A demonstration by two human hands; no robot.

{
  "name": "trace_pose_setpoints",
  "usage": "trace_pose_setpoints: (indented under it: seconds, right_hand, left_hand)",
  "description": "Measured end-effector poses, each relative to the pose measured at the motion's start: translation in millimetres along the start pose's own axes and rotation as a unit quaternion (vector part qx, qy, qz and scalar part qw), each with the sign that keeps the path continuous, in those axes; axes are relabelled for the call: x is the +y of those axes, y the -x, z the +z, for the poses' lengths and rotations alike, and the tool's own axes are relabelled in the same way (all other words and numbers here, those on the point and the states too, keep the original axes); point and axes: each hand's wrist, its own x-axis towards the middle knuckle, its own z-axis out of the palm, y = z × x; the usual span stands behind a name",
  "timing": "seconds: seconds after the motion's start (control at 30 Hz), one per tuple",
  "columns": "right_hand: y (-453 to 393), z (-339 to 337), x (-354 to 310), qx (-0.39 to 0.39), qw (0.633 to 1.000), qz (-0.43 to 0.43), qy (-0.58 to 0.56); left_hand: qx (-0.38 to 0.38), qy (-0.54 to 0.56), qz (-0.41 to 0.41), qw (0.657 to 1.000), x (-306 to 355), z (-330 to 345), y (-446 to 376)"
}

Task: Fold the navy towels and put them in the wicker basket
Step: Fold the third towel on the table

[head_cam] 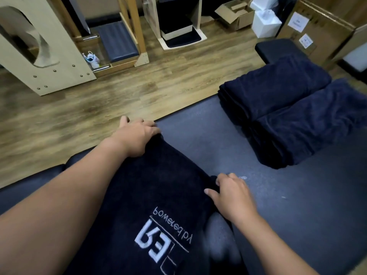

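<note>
A navy towel (151,187) with white stitched lettering lies spread on the dark padded table (288,205), its far edge under both hands. The left hand (137,135) grips the far left corner with curled fingers, and the right hand (232,197) pinches the far right corner. Beyond the right fingers, well apart, two folded navy towels (294,114) lie side by side, touching.

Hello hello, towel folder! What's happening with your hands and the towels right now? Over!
Left hand and right hand gripping far corners of logo towel. Two folded navy towels waiting on the padded table. No basket in view. Nothing blocking.
</note>
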Motion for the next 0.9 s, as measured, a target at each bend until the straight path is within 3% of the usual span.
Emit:
trace_pose_setpoints:
  seconds: [0.23,0.4,0.5,0.6,0.77,0.9]
  right_hand:
    - [-1,-20,28,-0.015,0.992,0.055,-0.117]
    - [3,-32,51,-0.006,0.996,0.037,-0.078]
    - [11,-35,51,0.006,0.999,0.001,-0.051]
    - [25,-38,43,0.002,0.994,-0.037,-0.101]
    - [55,-48,10,-0.093,0.969,-0.174,-0.15]
    - [88,-44,-27,-0.138,0.953,-0.252,-0.097]
  left_hand:
    - [0.042,-0.101,0.001,0.994,14,-13,-14]
    - [0.041,-0.048,0.027,0.998,49,-24,-22]
    - [0.046,-0.125,0.024,0.991,52,-26,-17]
    - [0.091,-0.121,-0.01,0.988,41,-25,2]
    - [0.149,-0.084,-0.057,0.984,7,0,56]
    - [0.202,-0.061,-0.065,0.975,-20,31,111]
